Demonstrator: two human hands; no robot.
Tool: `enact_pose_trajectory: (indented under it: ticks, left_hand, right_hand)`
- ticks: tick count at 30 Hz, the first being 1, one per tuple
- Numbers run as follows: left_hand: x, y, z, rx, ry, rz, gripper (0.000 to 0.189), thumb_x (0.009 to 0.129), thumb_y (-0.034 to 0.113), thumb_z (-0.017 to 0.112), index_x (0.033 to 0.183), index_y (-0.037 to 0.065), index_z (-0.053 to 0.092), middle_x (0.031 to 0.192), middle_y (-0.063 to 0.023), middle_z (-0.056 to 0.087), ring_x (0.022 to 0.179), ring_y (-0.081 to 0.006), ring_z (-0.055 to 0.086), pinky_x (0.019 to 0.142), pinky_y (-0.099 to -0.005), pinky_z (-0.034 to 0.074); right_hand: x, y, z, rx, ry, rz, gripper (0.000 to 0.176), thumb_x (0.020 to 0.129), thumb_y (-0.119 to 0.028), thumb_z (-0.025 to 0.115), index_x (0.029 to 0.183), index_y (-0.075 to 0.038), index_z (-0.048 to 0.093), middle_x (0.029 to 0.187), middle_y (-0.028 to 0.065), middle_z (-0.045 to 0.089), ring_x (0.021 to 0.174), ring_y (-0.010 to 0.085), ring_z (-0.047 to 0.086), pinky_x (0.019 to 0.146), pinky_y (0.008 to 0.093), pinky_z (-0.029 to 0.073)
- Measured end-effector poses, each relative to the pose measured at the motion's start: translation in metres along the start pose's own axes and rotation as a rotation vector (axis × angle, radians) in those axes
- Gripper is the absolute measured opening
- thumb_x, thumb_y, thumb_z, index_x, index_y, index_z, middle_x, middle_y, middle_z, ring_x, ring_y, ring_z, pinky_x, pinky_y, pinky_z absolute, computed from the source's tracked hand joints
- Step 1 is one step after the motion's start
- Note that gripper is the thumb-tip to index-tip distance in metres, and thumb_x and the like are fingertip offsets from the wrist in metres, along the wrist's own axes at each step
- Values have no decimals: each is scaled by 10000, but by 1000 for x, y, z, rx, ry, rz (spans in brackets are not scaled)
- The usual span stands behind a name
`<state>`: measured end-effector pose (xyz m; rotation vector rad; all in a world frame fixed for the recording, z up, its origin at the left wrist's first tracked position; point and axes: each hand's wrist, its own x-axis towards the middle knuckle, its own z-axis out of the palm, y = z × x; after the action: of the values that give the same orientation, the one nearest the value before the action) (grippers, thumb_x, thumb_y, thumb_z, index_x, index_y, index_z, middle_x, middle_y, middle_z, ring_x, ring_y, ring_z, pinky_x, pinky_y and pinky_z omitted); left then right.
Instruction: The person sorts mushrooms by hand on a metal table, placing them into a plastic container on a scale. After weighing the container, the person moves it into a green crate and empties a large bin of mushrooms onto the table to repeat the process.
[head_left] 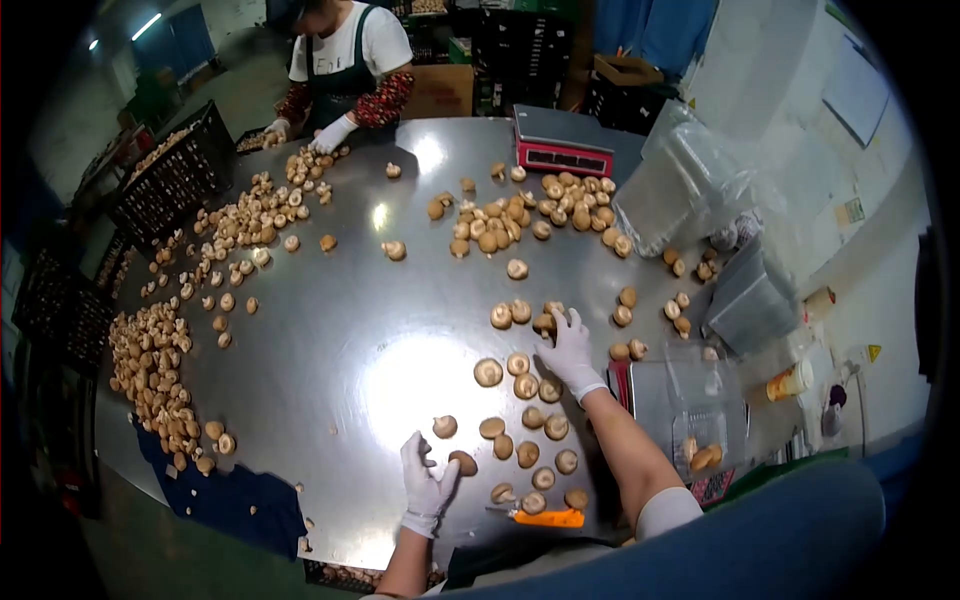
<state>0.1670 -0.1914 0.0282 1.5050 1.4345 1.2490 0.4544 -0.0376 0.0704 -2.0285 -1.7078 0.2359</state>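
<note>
My left hand point(426, 484), in a white glove, is over the near part of the metal table with its thumb and fingers apart. A brown mushroom point(463, 462) sits against the outside of its thumb, and another mushroom point(444, 427) lies just beyond the fingertips. Farther forward, my right hand point(570, 356), also gloved, has its thumb and fingers closed around a mushroom point(544, 324). Between the two hands, loose mushrooms point(525, 385) are spread in rough rows. An orange-handled knife point(550, 518) lies at the near edge.
A scale point(640, 400) with a clear plastic box point(705, 410) holding mushrooms is at right. Stacked clear trays point(670, 185) stand behind it; another scale point(562, 140) is at the back. Mushroom heaps point(150, 370) line the left. A co-worker point(350, 70) handles mushrooms across the table.
</note>
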Motion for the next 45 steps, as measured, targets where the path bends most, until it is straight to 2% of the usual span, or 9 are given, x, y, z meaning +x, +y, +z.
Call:
enact_pose_trajectory:
  ticks: [7,20,28,30,33,37,40,42,45]
  left_hand:
    - [103,16,20,-50,5,65,630,732,93,696,1288,14,410,1182,-169,430,1076,-288,482,896,-343,460]
    - [226,24,197,877,-455,630,487,757,158,628,1233,178,523,1196,-117,519,1108,-302,496,951,-452,360]
    - [203,36,138,175,-221,336,334,759,105,604,1090,108,556,960,-118,550,898,-252,567,759,-402,468]
    - [184,33,109,-537,-295,-275,282,773,58,556,1050,100,532,876,-82,542,778,-206,577,609,-359,505]
    - [149,64,62,-812,-232,-598,137,793,43,513,927,66,510,760,-73,520,611,-153,522,533,-351,493]
    - [112,36,28,-342,-461,-410,43,829,73,551,821,34,566,680,-36,556,643,-116,533,593,-249,437]
    - [82,30,38,-179,-538,-206,242,819,126,642,1021,4,586,880,-101,609,780,-177,612,700,-298,507]
    - [80,28,44,400,-625,281,368,770,95,611,1137,82,580,1058,-106,604,900,-294,616,826,-394,491]
    - [73,50,54,722,-660,333,392,753,76,589,1145,96,585,1046,-89,612,918,-297,610,852,-404,478]
  right_hand:
    - [32,20,32,-213,-22,-108,642,694,-450,685,1264,-215,507,1348,177,377,1165,354,409,904,442,391]
    - [17,35,18,238,183,239,351,710,-323,687,1005,-153,603,1047,114,501,958,358,521,826,429,448]
    - [-37,21,6,354,92,269,354,713,-273,682,1029,-131,613,1055,169,494,997,375,527,844,424,453]
    - [-52,5,-14,304,-12,251,376,712,-246,659,1073,-149,622,1080,178,495,983,373,548,832,430,467]
    - [-62,-2,-30,-51,-476,250,394,709,-229,628,1101,-193,631,1109,183,500,955,372,581,806,446,493]
    - [-60,7,-20,-138,-526,74,301,719,-231,608,1004,-159,667,1126,181,523,920,350,605,831,416,500]
    - [-45,3,-20,-195,-614,109,300,724,-227,604,999,-130,671,1130,190,549,945,326,607,826,398,503]
    - [-51,1,-24,-171,-577,122,310,738,-232,587,1006,-98,667,1117,197,577,956,331,610,821,394,503]
    - [-67,-8,-43,-69,-462,134,298,735,-229,620,991,-85,668,1050,184,608,903,286,636,784,378,509]
